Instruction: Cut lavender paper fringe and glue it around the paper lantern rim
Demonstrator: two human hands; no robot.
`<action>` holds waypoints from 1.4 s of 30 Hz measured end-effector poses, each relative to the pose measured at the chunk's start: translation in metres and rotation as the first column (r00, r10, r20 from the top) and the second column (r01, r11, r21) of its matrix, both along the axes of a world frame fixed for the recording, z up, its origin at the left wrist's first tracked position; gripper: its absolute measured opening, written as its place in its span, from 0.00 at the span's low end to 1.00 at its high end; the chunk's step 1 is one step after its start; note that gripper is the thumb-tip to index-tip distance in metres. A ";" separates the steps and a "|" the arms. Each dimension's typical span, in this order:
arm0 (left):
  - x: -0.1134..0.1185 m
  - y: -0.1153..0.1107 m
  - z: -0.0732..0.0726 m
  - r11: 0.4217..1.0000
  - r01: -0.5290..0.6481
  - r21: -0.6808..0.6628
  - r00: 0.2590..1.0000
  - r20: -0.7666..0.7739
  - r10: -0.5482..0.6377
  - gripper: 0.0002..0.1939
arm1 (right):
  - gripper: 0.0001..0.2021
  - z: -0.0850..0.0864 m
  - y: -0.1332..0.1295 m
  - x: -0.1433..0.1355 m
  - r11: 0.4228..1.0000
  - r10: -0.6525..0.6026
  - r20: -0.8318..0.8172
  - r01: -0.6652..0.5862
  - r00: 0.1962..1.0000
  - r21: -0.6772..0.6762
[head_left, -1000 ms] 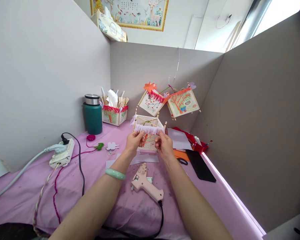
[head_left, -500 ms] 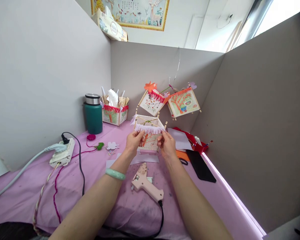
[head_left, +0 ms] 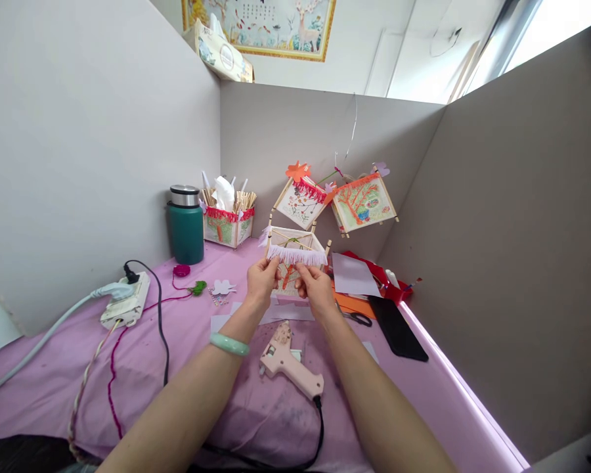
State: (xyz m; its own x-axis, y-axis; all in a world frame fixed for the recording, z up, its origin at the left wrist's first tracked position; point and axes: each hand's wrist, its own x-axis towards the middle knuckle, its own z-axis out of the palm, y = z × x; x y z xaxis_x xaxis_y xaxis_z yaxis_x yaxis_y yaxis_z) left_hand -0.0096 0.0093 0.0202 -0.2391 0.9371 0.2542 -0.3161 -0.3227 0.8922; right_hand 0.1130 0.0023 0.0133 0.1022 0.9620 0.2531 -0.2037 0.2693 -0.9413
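Between my hands stands a small stick-framed paper lantern (head_left: 288, 286) with a drawing on its front. A pale lilac paper fringe (head_left: 298, 255) runs along its top front edge. My left hand (head_left: 262, 284) pinches the fringe near its left end, fingers closed. Thumb and fingers of my right hand (head_left: 316, 288) are closed on the fringe's lower edge, right of the middle. Below the lantern a pink glue gun (head_left: 290, 364) lies on its side, its black cord running toward me. Pale paper strips (head_left: 280, 313) lie just behind it.
Two finished-looking lanterns (head_left: 364, 202) hang at the back from a wire. Left are a green bottle (head_left: 187, 230), a holder of sticks (head_left: 220, 228), a power strip (head_left: 126, 302) and a paper flower (head_left: 224, 287). Right are scissors (head_left: 359, 318), a black phone-like slab (head_left: 398, 328) and lilac paper (head_left: 355, 274).
My right hand has slid left along the fringe, away from its right end toward the middle. The scissors show more now. My left hand stays at about the same spot.
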 end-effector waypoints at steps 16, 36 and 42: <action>-0.001 0.000 0.000 0.996 -0.082 -0.037 0.995 -0.058 0.079 0.20 | 0.17 0.001 0.007 -0.014 0.997 -0.074 -0.104 0.074 0.992 -0.007; -0.003 -0.001 0.002 0.982 -0.183 -0.036 0.975 -0.138 0.177 0.28 | 0.21 -0.003 -0.001 -0.013 0.999 0.046 -0.022 -0.046 0.999 0.028; -0.008 0.001 0.000 0.876 -0.477 0.069 0.837 -0.271 0.476 0.21 | 0.20 -0.005 0.000 -0.013 0.999 0.046 -0.012 -0.046 0.999 0.014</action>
